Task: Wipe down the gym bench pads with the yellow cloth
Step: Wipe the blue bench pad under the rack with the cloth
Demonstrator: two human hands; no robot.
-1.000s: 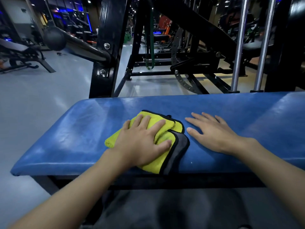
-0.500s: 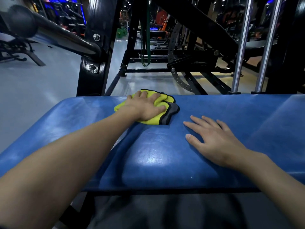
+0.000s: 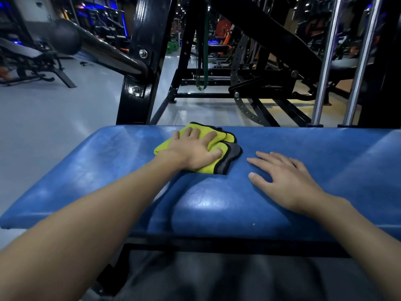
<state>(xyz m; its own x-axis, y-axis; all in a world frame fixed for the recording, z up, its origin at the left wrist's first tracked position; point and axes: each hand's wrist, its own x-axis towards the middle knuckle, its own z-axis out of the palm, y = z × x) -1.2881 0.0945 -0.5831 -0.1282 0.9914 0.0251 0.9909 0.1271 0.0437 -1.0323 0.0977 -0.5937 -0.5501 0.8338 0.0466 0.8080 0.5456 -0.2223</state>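
Note:
A blue padded gym bench (image 3: 217, 205) runs across the view in front of me. On its far half lies the folded yellow cloth (image 3: 206, 168) with a grey, black-trimmed underside. My left hand (image 3: 195, 148) presses flat on top of the cloth, fingers spread and curled over its folds. To the right, my right hand (image 3: 284, 177) rests palm down on the bare pad with its fingers apart, holding nothing.
A black steel upright (image 3: 141, 61) with a padded bar (image 3: 97, 51) stands just behind the bench on the left. Two chrome guide rods (image 3: 325, 61) rise at the back right. A black rack frame with a green band (image 3: 201, 51) stands beyond. Grey floor lies to the left.
My left hand pushed the cloth from the bench's near edge to its far edge, then drew it back slightly toward me. My right hand has stayed flat on the pad.

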